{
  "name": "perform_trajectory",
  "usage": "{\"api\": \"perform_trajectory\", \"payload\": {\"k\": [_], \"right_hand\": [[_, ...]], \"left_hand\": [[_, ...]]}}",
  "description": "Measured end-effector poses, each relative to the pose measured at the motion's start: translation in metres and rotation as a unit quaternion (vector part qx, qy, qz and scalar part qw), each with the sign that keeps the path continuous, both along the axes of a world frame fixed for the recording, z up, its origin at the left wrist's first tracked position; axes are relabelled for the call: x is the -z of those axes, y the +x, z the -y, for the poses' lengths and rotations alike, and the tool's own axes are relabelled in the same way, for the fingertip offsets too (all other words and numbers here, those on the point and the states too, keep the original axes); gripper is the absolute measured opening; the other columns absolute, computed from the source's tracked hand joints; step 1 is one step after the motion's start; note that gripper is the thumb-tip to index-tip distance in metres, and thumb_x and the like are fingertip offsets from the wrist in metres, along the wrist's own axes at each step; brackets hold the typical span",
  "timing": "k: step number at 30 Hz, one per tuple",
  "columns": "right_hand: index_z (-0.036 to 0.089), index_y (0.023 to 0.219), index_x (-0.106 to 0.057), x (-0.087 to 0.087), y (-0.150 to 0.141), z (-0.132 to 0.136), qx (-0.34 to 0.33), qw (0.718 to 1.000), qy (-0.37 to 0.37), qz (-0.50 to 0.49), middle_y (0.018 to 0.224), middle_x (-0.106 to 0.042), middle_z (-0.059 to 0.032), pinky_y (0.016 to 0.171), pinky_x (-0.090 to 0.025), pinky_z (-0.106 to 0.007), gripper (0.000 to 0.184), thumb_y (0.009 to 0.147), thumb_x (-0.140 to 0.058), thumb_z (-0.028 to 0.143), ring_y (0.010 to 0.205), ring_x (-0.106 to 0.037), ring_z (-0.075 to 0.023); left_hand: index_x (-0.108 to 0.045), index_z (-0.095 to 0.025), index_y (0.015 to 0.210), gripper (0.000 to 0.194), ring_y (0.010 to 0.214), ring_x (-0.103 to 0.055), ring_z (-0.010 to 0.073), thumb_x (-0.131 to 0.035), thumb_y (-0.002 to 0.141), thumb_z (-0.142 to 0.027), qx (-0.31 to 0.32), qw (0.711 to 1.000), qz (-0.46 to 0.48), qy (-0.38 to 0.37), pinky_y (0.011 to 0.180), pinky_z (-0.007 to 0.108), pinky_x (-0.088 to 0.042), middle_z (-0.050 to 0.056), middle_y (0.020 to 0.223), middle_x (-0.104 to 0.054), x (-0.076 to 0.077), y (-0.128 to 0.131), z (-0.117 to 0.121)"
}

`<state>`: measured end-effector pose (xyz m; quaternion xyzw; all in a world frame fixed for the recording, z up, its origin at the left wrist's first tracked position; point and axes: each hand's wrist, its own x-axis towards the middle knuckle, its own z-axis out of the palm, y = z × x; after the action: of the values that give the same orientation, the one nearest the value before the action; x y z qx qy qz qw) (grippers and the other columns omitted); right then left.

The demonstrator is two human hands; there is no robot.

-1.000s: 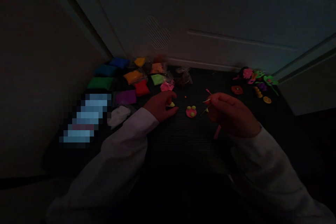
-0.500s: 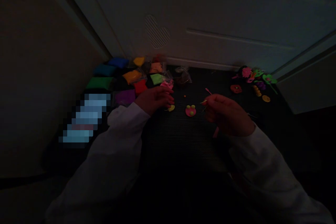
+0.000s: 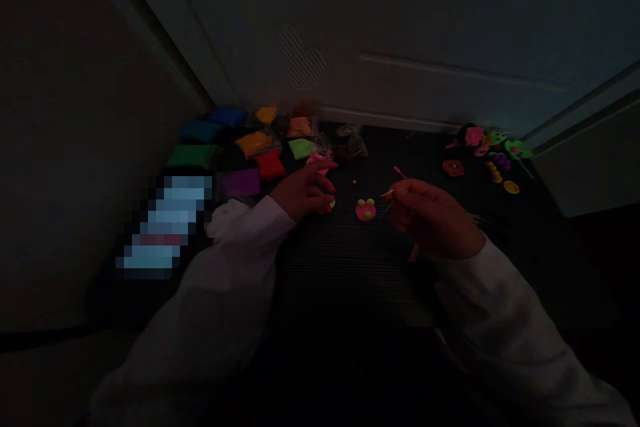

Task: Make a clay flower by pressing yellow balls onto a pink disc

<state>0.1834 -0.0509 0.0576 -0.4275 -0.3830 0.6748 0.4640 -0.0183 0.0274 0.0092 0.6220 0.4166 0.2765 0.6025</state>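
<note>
My right hand (image 3: 433,217) is closed in a pinch on a thin, pale yellow pointed piece (image 3: 387,193), and a fine dark tip shows just under it. To its left on the dark table (image 3: 340,280) lies a pink clay disc (image 3: 361,215) with three yellow-green balls on it. My left hand (image 3: 306,193) hovers palm down with its fingers apart. A flat yellow clay piece (image 3: 333,204) shows at its fingertips, mostly hidden; whether they touch is unclear. A tiny orange ball (image 3: 355,181) sits beyond the disc.
Bags of coloured clay, among them a purple one (image 3: 241,182) and a green one (image 3: 193,156), fill the left back. A blurred-out lit screen (image 3: 167,223) lies at left. Finished clay figures, one a pink flower (image 3: 474,136), stand at right. A pink tool (image 3: 399,172) lies beyond my right hand.
My left hand has shifted slightly right and now covers most of the yellow clay piece. My right hand keeps its pinch, nearly still. The view has shifted a little.
</note>
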Motion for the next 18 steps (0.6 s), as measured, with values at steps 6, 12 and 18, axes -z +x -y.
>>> {"api": "perform_trajectory", "payload": {"k": [6,12,18], "right_hand": [[0.015,0.074,-0.058,0.003,-0.001,-0.002,-0.004,1.0,-0.002,-0.004,0.048,-0.041,0.0065,0.041,-0.021,-0.02,0.013,0.072,-0.057,0.028,0.042,-0.033,-0.0022],[0.016,0.073,-0.059,0.004,-0.002,-0.002,0.002,1.0,-0.008,-0.001,0.048,-0.041,0.0067,0.042,-0.021,-0.019,0.012,0.072,-0.057,0.027,0.041,-0.033,-0.0017],[0.015,0.072,-0.058,0.006,-0.003,-0.003,0.001,1.0,-0.01,-0.011,0.047,-0.041,0.0068,0.041,-0.021,-0.02,0.012,0.071,-0.058,0.028,0.041,-0.033,-0.0023]], "left_hand": [[-0.042,-0.021,0.115,0.057,0.049,-0.05,0.0032,-0.062,0.062,-0.022,-0.016,0.984,-0.142,0.106,0.047,0.018,-0.041,-0.002,0.081,-0.051,0.012,0.006,-0.002],[-0.062,-0.019,0.089,0.032,0.054,-0.05,0.0079,-0.063,0.061,-0.034,-0.027,0.94,-0.276,0.199,0.052,0.021,-0.037,-0.001,0.071,-0.058,0.013,0.001,-0.005],[-0.059,-0.016,0.072,0.017,0.047,-0.053,0.0094,-0.06,0.063,-0.03,-0.004,0.985,-0.167,0.048,0.049,0.022,-0.042,-0.001,0.057,-0.059,0.007,-0.003,-0.006]]}}
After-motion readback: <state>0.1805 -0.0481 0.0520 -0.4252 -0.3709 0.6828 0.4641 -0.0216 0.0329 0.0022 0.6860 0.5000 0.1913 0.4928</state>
